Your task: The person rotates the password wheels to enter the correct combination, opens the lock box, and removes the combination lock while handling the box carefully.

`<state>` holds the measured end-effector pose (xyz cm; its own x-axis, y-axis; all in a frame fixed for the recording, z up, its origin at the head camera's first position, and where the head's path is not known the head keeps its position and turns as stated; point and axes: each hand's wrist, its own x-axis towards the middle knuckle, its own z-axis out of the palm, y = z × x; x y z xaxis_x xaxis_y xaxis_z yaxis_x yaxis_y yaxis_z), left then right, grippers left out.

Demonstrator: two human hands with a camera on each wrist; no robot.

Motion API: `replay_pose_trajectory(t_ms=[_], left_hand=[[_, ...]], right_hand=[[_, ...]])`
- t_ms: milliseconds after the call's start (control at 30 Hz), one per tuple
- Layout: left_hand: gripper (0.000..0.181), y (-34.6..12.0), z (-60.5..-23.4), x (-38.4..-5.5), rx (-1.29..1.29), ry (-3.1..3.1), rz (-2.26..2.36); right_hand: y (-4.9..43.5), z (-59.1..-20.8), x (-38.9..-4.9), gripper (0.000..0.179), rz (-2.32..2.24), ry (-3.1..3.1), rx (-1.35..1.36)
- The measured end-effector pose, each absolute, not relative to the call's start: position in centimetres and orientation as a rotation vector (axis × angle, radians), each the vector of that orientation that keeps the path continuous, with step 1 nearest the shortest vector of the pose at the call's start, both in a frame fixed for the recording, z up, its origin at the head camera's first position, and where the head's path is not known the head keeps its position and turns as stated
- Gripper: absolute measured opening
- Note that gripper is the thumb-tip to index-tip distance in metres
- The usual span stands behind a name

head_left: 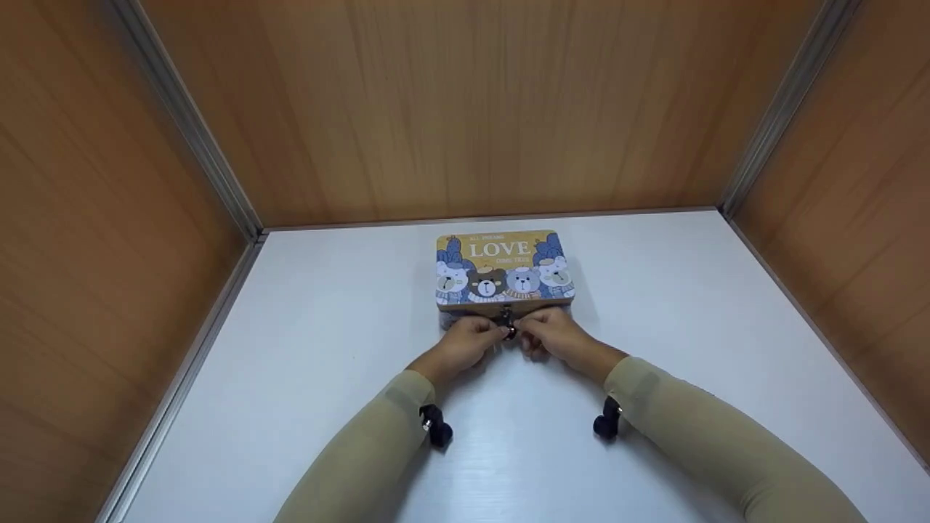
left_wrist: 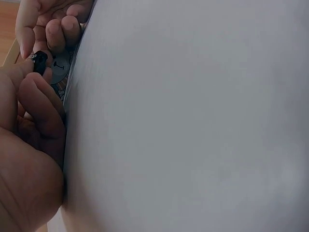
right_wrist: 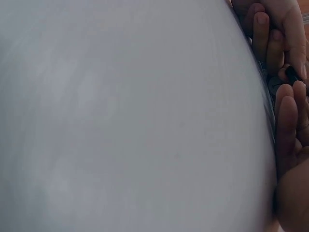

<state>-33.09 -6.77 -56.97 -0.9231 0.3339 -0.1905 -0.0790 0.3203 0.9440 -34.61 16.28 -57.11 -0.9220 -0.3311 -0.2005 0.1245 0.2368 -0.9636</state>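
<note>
A rectangular tin box with cartoon bears and the word LOVE on its lid lies closed on the white table. At the clasp on its front hangs a small dark padlock, which also shows as a black piece between the fingertips in the left wrist view. My left hand pinches the padlock from the left with thumb and forefinger. From the right, my right hand has its thumb and forefinger together at the same padlock, the other fingers curled beneath. The fingers partly hide the padlock and the box's front.
The white table extends around the box. Wooden panels stand behind and at both sides, with metal framing at the corners. A dark wrist device hangs at the left sleeve, another at the right.
</note>
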Motion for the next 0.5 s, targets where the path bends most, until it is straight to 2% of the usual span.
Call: replay_pose_trajectory(t_ms=[300, 500], left_hand=[[0.031, -6.8, -56.73, -32.96, 0.199, 2.234, 1.623], [0.031, -6.78, -56.83, -33.0, 0.205, 2.218, 1.646]], right_hand=[[16.28, -56.99, -34.68, 0.031, -1.75, 2.112, -0.18], [16.37, -57.14, -34.7, 0.022, -1.735, 2.13, -0.204]])
